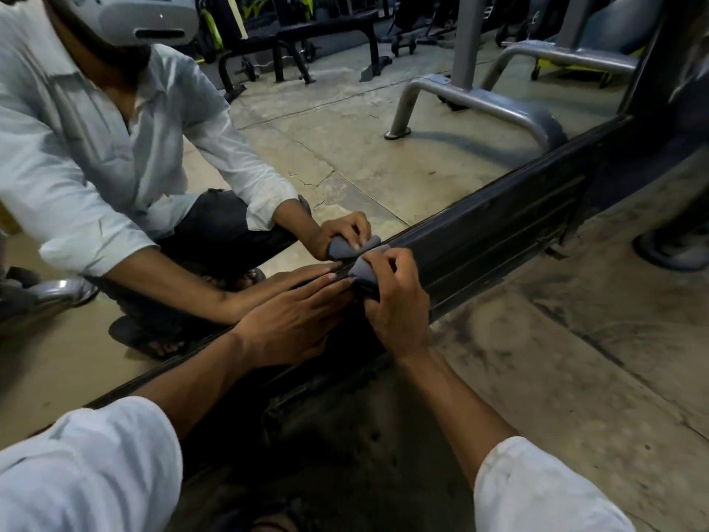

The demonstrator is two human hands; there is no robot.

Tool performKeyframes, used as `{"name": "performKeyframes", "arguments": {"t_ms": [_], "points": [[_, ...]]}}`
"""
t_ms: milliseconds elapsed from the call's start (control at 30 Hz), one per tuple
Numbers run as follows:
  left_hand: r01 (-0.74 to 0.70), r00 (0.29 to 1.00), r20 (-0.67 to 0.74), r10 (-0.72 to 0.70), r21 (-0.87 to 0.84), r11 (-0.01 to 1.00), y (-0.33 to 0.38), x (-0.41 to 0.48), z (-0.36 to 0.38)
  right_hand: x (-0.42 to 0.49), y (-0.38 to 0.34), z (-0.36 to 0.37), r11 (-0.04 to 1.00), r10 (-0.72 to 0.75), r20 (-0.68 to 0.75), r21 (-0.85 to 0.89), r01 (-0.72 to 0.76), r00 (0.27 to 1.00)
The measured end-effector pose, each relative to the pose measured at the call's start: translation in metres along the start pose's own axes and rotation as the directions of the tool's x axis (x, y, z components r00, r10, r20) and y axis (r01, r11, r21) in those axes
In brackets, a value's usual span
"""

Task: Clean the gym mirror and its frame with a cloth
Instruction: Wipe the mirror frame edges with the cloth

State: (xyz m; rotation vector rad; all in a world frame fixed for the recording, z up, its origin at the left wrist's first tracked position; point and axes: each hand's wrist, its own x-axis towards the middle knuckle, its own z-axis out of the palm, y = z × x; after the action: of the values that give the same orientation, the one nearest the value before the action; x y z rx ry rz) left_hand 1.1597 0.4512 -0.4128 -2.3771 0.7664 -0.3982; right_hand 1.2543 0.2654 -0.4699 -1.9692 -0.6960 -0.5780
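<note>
Grey cloth (364, 272), bunched into a thick, smooth wad, sits at the centre of the view, pinched in my right hand (399, 305). My thumb and curled fingers close round it and press it against the top edge of the mirror frame (498, 224). My left hand (291, 320) lies just to the left of it, fingers straight and close together, flat along the same edge. Its fingertips reach the cloth, and I cannot tell whether they touch it.

The mirror frame is a dark metal rail with long ridges and grooves. It is dull and scuffed, and it runs on a slant from the lower left up to the upper right. Above it the mirror (345, 147) fills the upper left of the view, glossy and flat. It reflects my crouched figure in a pale shirt, both hands and the cloth. In the glass at the upper right is a gym machine base (479, 101) of bent grey steel tube with a round foot plate. A black bench (326, 28) is reflected at the top centre.

The concrete floor (575, 359) at the right and bottom is rough, cracked and smeared with dark grime, darkest beside the rail. My white sleeves (76, 474), rolled up my forearms, fill the two bottom corners.
</note>
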Motion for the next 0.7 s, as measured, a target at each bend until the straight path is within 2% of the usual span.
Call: {"name": "performKeyframes", "arguments": {"t_ms": [100, 300, 433, 500, 600, 667, 700], "points": [[-0.001, 1.0, 0.011, 0.001, -0.014, 1.0, 0.0, -0.001, 0.002, -0.007, 0.005, -0.004, 1.0, 0.009, 0.02, 0.006, -0.01, 1.0], [0.015, 1.0, 0.023, -0.014, -0.039, 0.999, 0.001, -0.003, 0.009, -0.002, 0.009, -0.013, 0.978, -0.182, 0.196, -0.067, 0.198, 0.964], [0.01, 1.0, 0.011, -0.01, -0.025, 1.0, 0.0, -0.001, 0.006, 0.021, 0.019, -0.032, 0.991, 0.013, 0.093, -0.136, 0.0, 0.996], [0.013, 1.0, 0.011, -0.013, -0.004, 1.0, 0.0, -0.002, 0.004, 0.018, 0.014, -0.032, 0.982, -0.037, 0.124, -0.181, 0.06, 0.992], [0.004, 1.0, 0.006, -0.005, 0.026, 1.0, 0.0, -0.001, 0.003, 0.014, 0.011, -0.037, 0.949, -0.162, 0.293, -0.214, 0.23, 0.942], [-0.028, 0.999, 0.018, 0.028, 0.042, 0.999, 0.0, 0.0, 0.001, 0.025, 0.014, -0.044, 0.943, -0.145, 0.322, -0.241, 0.229, 0.935], [-0.043, 0.999, 0.018, 0.042, 0.044, 0.998, -0.001, 0.0, 0.002, 0.032, 0.015, -0.045, 0.949, -0.106, 0.287, -0.258, 0.184, 0.952]]}}
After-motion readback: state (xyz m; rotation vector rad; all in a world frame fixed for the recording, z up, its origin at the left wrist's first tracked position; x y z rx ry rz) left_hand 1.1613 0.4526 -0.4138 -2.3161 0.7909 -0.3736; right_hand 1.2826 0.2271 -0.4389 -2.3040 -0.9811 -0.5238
